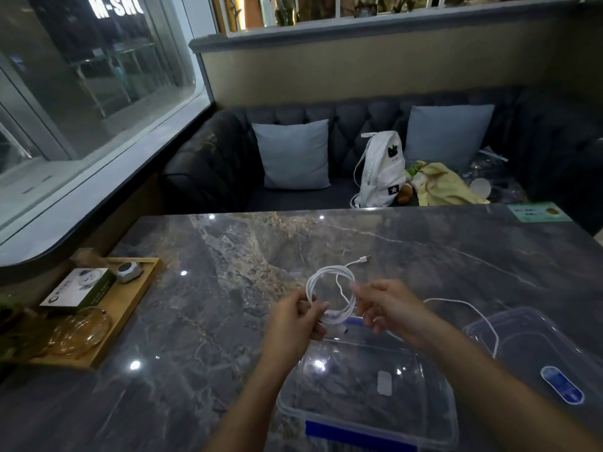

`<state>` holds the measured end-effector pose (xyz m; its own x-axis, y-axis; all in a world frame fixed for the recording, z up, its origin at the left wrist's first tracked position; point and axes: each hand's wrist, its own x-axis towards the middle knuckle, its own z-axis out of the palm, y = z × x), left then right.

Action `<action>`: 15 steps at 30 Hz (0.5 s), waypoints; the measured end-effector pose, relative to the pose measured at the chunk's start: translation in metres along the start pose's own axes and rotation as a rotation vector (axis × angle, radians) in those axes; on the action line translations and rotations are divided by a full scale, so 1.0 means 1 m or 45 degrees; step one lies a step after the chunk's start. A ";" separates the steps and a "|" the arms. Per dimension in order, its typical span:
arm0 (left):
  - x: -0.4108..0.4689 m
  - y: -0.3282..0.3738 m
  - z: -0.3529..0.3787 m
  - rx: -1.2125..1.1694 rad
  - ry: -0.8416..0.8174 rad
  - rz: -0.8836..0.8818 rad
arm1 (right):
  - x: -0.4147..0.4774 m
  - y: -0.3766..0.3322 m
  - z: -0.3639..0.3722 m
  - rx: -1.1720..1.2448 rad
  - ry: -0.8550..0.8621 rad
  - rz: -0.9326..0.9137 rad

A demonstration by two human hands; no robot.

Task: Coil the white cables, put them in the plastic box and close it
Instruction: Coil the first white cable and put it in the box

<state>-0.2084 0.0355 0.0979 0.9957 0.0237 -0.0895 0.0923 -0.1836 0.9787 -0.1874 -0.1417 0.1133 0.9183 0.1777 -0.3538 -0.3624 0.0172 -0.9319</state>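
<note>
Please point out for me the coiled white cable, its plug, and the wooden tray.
coiled white cable (321, 271), head view, top arc of the loop
plug (364, 258), head view, middle of the connector body
wooden tray (125, 313), head view, bare right-hand rim

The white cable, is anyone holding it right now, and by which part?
Yes. Both hands hold the coiled white cable: the left hand pinches the loop's lower left side, the right hand grips its right side.
</note>
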 end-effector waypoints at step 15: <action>0.002 -0.047 0.008 0.198 -0.061 -0.331 | 0.005 0.055 0.008 -0.237 0.130 0.201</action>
<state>-0.2109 0.0365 0.0500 0.9375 0.0440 -0.3451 0.3401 -0.3258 0.8822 -0.2038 -0.1315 0.0605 0.8673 0.0637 -0.4937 -0.4757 -0.1858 -0.8598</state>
